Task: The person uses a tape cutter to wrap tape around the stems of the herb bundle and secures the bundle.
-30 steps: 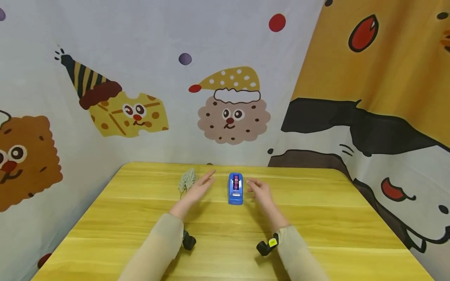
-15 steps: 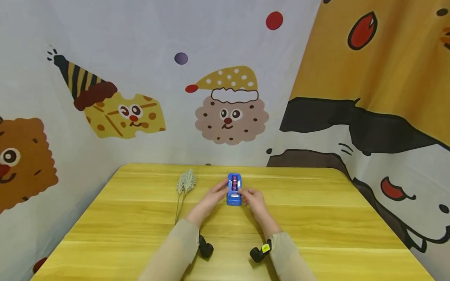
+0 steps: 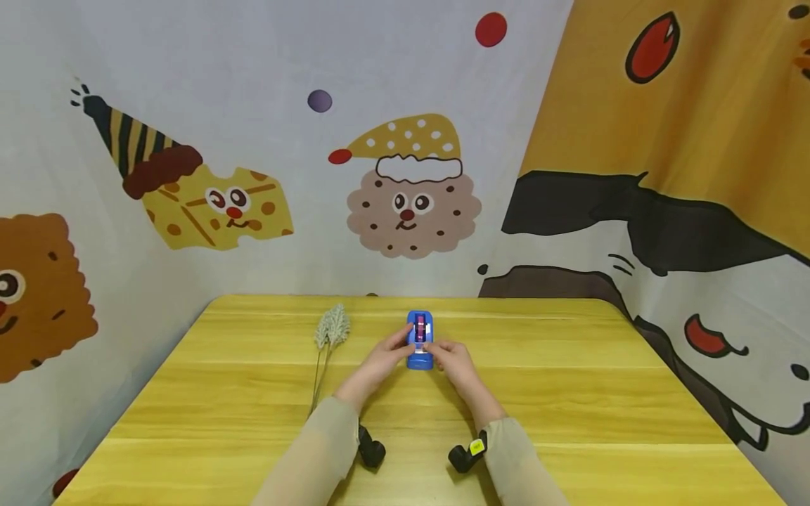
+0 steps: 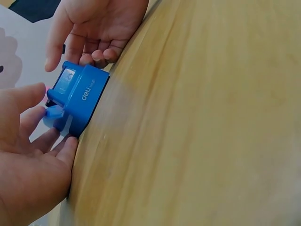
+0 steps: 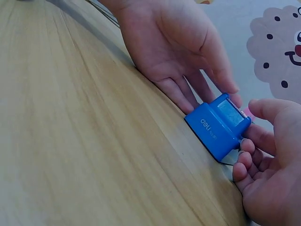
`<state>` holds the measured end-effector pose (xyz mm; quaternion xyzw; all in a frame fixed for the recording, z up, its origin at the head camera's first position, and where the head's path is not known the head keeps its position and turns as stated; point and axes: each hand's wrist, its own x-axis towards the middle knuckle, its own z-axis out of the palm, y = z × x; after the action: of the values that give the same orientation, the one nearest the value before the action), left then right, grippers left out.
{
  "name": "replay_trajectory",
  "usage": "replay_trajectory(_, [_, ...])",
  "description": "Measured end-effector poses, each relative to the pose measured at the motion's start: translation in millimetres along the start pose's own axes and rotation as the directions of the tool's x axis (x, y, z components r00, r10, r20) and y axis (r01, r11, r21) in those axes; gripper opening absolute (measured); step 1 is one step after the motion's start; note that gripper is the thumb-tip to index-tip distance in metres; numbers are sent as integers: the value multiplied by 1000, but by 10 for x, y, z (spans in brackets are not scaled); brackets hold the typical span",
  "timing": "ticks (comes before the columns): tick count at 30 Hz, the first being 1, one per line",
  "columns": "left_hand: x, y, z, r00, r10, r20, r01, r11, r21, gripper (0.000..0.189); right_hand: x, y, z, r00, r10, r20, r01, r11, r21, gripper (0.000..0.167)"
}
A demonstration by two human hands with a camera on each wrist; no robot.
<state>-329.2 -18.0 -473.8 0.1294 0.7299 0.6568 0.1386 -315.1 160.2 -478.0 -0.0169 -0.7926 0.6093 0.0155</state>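
A blue tape dispenser point(image 3: 420, 362) with a pink-purple core stands upright on the table; "deli" shows on its end in both wrist views. My left hand point(image 3: 380, 362) holds its left side, fingers along the lower body point(image 4: 84, 101) and thumb near the toothed cutter. On the opposite side is my right hand point(image 3: 457, 360), its curled fingers against the dispenser's flank point(image 5: 216, 129). The right thumb point(image 5: 265, 108) reaches over beside the cutter, apart from the index finger. I cannot tell whether the right hand has the tape's end.
Pale grey-green dried sprigs point(image 3: 332, 327) on thin stems lie left of the dispenser, partly behind the left forearm. The wooden table point(image 3: 569, 393) ends at a cartoon-printed cloth point(image 3: 266, 126) behind it. Black wrist cameras point(image 3: 372, 450) sit by the sleeves.
Both hands have come in from either side to the dispenser and now touch it. Since half a second ago, their thumbs have drawn closer over its cutter end.
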Motion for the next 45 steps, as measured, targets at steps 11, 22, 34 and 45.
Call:
replay_trajectory(11, [-22,46,21,1000,24,-18,-23,999,41,56,37,-55,32,1000,25,12,-25,999,38,36])
replay_trajectory(22, [4,8,54,1000,7,-29,-6,999,47,57,56,-64,67,993,115,-9,-114,988,104,36])
replay_trajectory(34, [-5,26,29,999,27,-32,-26,999,36,57,98,-114,90,986,169,-13,-166,978,123,31])
replay_trajectory(45, [-3,25,30,999,38,-35,-37,999,33,57,103,-122,78,986,167,-21,-161,971,176,30])
